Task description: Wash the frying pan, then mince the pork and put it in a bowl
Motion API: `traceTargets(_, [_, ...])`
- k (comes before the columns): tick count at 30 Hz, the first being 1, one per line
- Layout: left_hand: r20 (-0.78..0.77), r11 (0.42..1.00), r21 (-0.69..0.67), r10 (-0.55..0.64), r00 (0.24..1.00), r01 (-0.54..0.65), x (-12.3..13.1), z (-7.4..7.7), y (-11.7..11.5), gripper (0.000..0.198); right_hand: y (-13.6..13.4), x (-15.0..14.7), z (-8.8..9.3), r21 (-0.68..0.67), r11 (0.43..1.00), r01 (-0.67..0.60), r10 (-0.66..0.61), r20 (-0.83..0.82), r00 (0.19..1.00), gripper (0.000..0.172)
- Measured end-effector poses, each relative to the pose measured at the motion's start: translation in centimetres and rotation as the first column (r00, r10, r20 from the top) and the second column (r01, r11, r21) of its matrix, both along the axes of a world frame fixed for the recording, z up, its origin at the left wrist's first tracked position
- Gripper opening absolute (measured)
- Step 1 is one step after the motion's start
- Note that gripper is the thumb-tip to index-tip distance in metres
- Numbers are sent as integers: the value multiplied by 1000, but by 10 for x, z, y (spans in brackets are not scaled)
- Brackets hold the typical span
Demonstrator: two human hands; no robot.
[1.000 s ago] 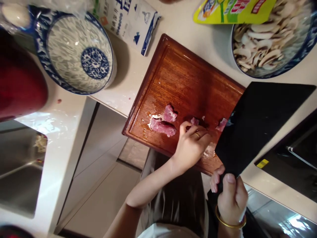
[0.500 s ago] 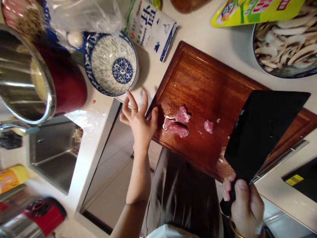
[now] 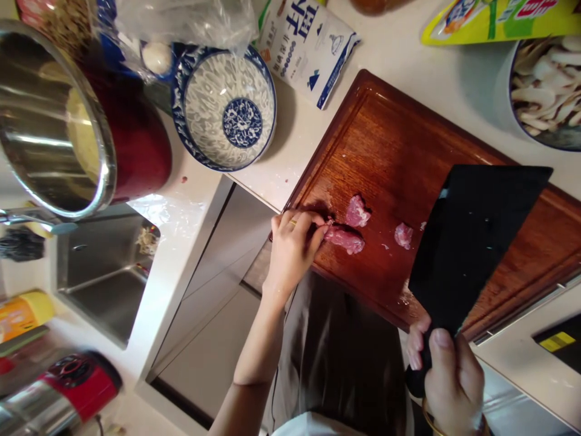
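My left hand (image 3: 295, 245) reaches over the left edge of a wooden cutting board (image 3: 399, 145), its thumb and forefinger pinching the near end of a long piece of raw meat (image 3: 347, 239). Just beyond that lies a second meat piece (image 3: 358, 211), and a smaller meat chunk (image 3: 403, 235) sits farther right. My right hand (image 3: 447, 375) is wrapped round the handle of a black cleaver (image 3: 476, 242). The wide blade is held above the right part of the board and hides some of it.
A blue-and-white bowl (image 3: 227, 109) stands beyond the board's left corner, next to a salt packet (image 3: 308, 51). A red steel-lined pot (image 3: 140, 145) and a sink (image 3: 100, 278) are at left. Sliced mushrooms fill a bowl (image 3: 503, 91) at upper right, by a yellow packet (image 3: 508, 24).
My left hand has moved right from beside the board onto the meat, its spread fingers closing into a pinch. My right hand keeps the cleaver in nearly the same place. The view has shifted slightly.
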State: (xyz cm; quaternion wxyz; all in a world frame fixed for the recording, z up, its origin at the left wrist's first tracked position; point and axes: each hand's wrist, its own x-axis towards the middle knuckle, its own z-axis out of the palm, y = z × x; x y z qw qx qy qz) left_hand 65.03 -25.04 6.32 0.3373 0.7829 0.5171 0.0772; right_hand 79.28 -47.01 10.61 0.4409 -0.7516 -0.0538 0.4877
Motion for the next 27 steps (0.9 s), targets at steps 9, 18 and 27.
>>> traceTargets(9, [449, 903, -424, 276, 850, -69, 30, 32, -27, 26, 1, -5, 4, 1, 1000, -23, 23, -8, 1000, 20])
traceTargets(18, [250, 923, -352, 251, 935, -154, 46, 18, -77, 19, -10, 3, -2, -19, 996, -91, 88, -122, 989, 24])
traceTargets(27, [269, 866, -430, 394, 879, -256, 41, 13, -75, 20, -11, 16, -19, -30, 995, -97, 85, -274, 958, 33])
